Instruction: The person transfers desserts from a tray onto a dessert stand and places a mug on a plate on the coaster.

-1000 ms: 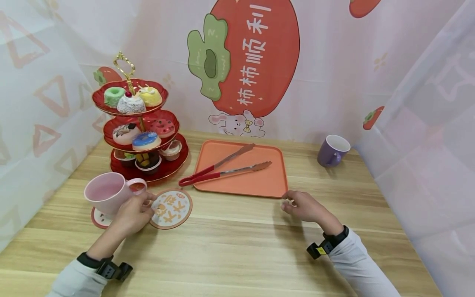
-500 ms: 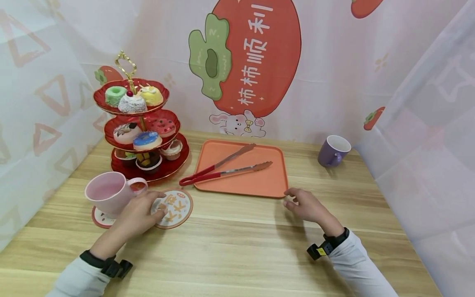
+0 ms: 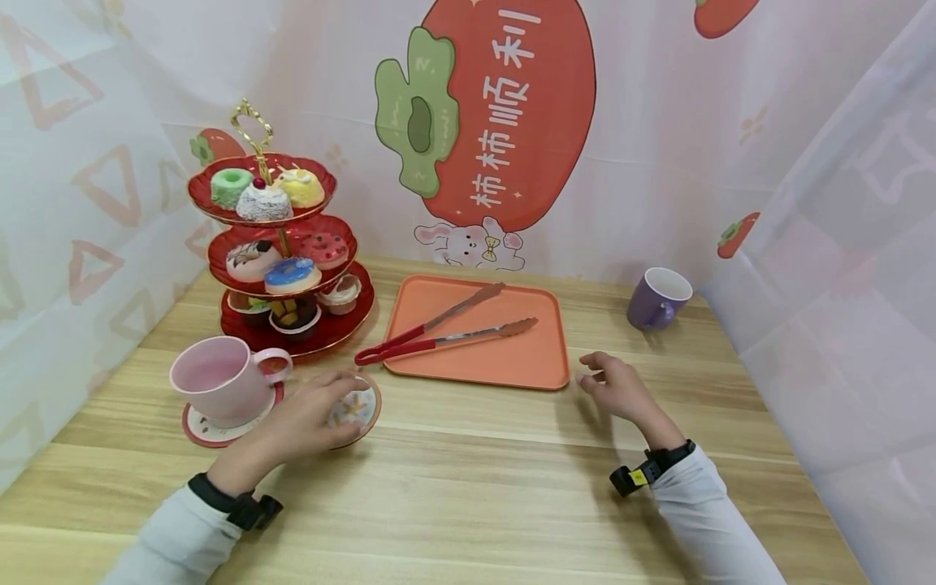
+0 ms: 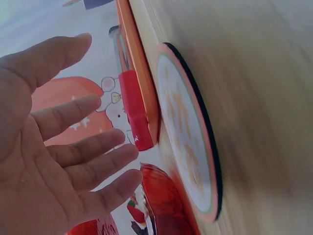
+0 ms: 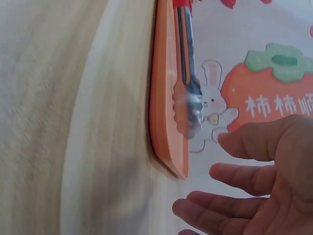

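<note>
My left hand (image 3: 310, 418) hovers over a round coaster (image 3: 363, 406) with an orange border, hiding part of it in the head view. Its fingers are spread and hold nothing; the left wrist view shows a gap between them and the coaster (image 4: 183, 132). Just left of this hand, a pink mug (image 3: 227, 386) stands upright on a second coaster (image 3: 205, 435) with a red rim. My right hand (image 3: 620, 392) is in the air off the right front corner of an orange tray (image 3: 512, 357). Its fingers are loosely bent around nothing.
Red-handled tongs (image 3: 405, 349) lie spread across the tray, handle end over its left edge. A three-tier red stand (image 3: 329, 337) with several cakes and doughnuts stands at back left. A purple mug (image 3: 651, 301) is at back right. Printed cloth walls enclose the table.
My left hand has moved right, from beside the pink mug's handle to over the orange-bordered coaster. My right hand has shifted slightly right and back, away from the tray's corner.
</note>
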Demonstrator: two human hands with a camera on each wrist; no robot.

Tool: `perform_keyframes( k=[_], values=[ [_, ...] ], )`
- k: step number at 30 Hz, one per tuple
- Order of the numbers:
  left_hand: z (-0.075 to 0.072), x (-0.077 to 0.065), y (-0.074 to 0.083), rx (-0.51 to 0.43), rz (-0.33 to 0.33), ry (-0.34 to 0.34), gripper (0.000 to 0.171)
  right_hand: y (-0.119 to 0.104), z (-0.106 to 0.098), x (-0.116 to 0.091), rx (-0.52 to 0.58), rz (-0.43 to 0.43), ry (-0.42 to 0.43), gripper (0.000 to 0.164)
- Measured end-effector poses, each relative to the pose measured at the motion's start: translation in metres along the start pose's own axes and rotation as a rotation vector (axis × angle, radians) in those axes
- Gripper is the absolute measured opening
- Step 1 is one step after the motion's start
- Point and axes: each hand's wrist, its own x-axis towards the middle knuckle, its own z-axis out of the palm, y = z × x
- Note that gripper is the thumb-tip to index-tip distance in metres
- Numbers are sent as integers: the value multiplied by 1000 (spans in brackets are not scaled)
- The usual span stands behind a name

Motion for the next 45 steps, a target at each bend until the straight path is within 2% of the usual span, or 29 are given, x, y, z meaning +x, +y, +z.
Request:
perform_keyframes(
  k=[3, 6, 9, 15, 21, 25, 30, 34, 37, 40, 45],
  values=[
    [3, 5, 2, -1, 58, 14, 48, 5, -4, 3, 17, 28, 26, 33],
    [5, 8, 4, 35, 146, 51, 46, 12, -9, 6, 37, 57, 53, 33],
    [7, 10, 6, 84, 201, 82, 46, 19, -14, 8, 58, 81, 76, 34],
    [9, 10, 15, 112, 210, 68, 46, 32, -25, 12, 99, 152, 122, 37],
    [10, 12, 20, 78, 271, 47, 48, 43, -35, 15, 178, 255, 210, 39],
    [11, 13, 25, 82, 270, 12, 47, 50, -40, 19, 293, 369, 276, 43],
    [13, 13, 30, 76, 267, -11, 47, 60, -45, 22, 489, 527, 386, 51],
    [14, 13, 32, 60, 257, -36, 48, 67, -49, 25, 669, 575, 428, 62],
    [14, 12, 32, 55, 253, -46, 48, 71, -52, 28, 745, 593, 449, 64],
    [15, 11, 31, 56, 259, -46, 48, 72, -55, 31, 813, 605, 469, 58],
    [14, 11, 31, 63, 257, -56, 49, 71, -61, 34, 1033, 605, 445, 33]
  ],
)
